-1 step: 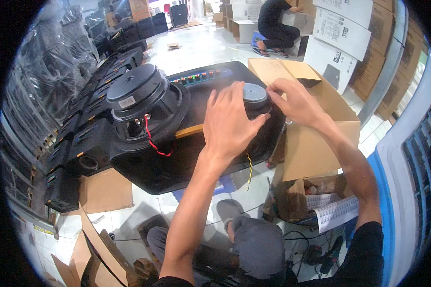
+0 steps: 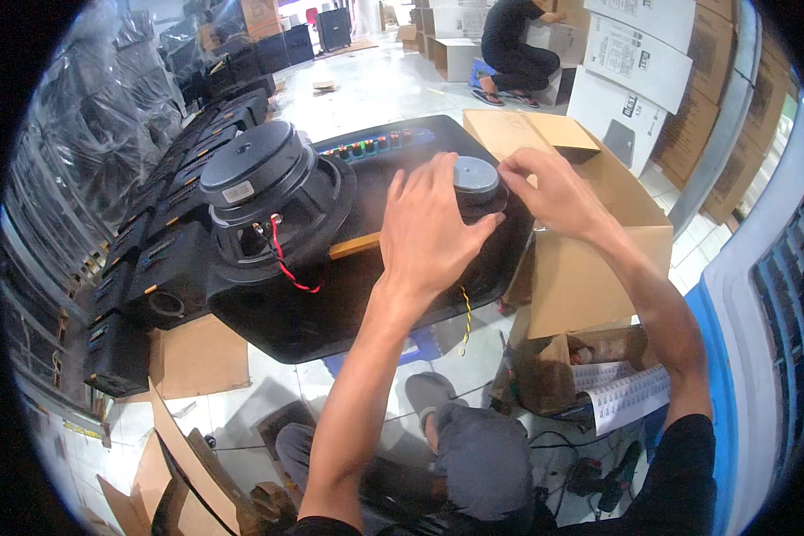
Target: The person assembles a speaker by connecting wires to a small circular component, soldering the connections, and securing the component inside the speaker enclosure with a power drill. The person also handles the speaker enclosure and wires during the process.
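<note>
A black speaker cabinet (image 2: 330,304) lies flat in front of me. A large woofer (image 2: 259,192) with a red wire sits in its left half. On its right half is a small speaker driver (image 2: 475,176) with a grey round magnet. My left hand (image 2: 433,228) lies over the driver's left side, fingers spread and thumb against it. My right hand (image 2: 549,192) grips the driver's right rim with its fingertips. A yellow wire (image 2: 464,313) hangs below my left wrist. A wooden strip (image 2: 353,246) lies between the two drivers.
An open cardboard box (image 2: 590,268) stands against the cabinet's right side, with a smaller box of printed papers (image 2: 621,393) below it. Rows of black cabinets (image 2: 179,152) line the left. Cardboard sheets (image 2: 196,357) lie on the floor. A person (image 2: 514,40) crouches by stacked cartons (image 2: 652,62) at the back.
</note>
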Demonstrator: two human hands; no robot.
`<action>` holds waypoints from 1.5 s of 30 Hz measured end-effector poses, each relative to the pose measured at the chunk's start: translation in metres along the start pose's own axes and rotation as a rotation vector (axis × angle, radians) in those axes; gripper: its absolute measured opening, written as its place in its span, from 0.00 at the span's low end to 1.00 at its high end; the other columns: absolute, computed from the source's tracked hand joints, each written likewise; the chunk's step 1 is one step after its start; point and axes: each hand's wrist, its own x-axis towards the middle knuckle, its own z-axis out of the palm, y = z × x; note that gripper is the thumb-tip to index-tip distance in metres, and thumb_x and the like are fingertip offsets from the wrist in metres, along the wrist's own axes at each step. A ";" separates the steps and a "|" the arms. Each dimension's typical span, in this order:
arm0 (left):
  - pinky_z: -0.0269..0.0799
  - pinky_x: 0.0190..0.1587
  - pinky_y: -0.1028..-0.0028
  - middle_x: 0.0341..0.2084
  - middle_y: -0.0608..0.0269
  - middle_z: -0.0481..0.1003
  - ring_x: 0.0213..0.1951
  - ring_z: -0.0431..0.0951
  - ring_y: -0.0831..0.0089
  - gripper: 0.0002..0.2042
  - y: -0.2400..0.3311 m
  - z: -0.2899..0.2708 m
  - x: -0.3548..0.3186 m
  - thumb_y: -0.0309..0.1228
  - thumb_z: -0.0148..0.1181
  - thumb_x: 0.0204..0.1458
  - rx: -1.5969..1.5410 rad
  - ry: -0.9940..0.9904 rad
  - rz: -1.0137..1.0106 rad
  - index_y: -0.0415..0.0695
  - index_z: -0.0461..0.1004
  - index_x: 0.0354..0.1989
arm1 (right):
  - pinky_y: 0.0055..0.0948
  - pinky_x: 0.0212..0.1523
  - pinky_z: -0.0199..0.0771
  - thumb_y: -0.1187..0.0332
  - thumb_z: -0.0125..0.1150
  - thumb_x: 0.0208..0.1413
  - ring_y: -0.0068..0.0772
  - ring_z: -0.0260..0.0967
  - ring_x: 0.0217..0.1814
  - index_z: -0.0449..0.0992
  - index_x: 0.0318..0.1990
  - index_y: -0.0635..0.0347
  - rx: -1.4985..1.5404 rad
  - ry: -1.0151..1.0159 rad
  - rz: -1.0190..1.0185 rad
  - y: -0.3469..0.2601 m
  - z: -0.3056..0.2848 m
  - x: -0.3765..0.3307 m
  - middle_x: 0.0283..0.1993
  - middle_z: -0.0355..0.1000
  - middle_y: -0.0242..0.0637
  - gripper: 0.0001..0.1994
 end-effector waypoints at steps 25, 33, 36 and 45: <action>0.71 0.61 0.56 0.54 0.45 0.78 0.57 0.77 0.47 0.23 0.003 -0.017 -0.120 0.21 0.73 0.45 -0.081 0.248 0.141 0.34 0.77 0.53 | 0.32 0.66 0.68 0.56 0.54 0.71 0.35 0.70 0.64 0.70 0.63 0.76 0.613 0.456 0.593 -0.014 0.063 -0.107 0.60 0.75 0.52 0.27; 0.74 0.55 0.62 0.45 0.50 0.81 0.50 0.80 0.55 0.14 -0.045 -0.019 -0.278 0.23 0.69 0.52 -0.084 -0.008 -0.386 0.38 0.80 0.47 | 0.30 0.56 0.74 0.66 0.59 0.68 0.28 0.77 0.53 0.78 0.55 0.69 0.664 0.272 0.661 -0.122 0.079 -0.206 0.52 0.81 0.43 0.15; 0.75 0.54 0.66 0.42 0.51 0.83 0.47 0.82 0.63 0.10 -0.060 -0.017 -0.296 0.26 0.62 0.61 -0.223 0.068 -0.890 0.33 0.81 0.46 | 0.28 0.54 0.74 0.65 0.59 0.68 0.25 0.77 0.48 0.82 0.50 0.68 0.741 0.157 0.781 -0.131 0.087 -0.220 0.47 0.83 0.41 0.14; 0.76 0.51 0.67 0.49 0.48 0.76 0.44 0.80 0.66 0.30 -0.103 0.010 -0.286 0.37 0.62 0.64 -0.841 0.503 -1.241 0.25 0.61 0.64 | 0.29 0.52 0.74 0.58 0.49 0.70 0.31 0.78 0.45 0.83 0.42 0.74 0.891 0.112 0.937 -0.143 0.098 -0.242 0.42 0.83 0.44 0.24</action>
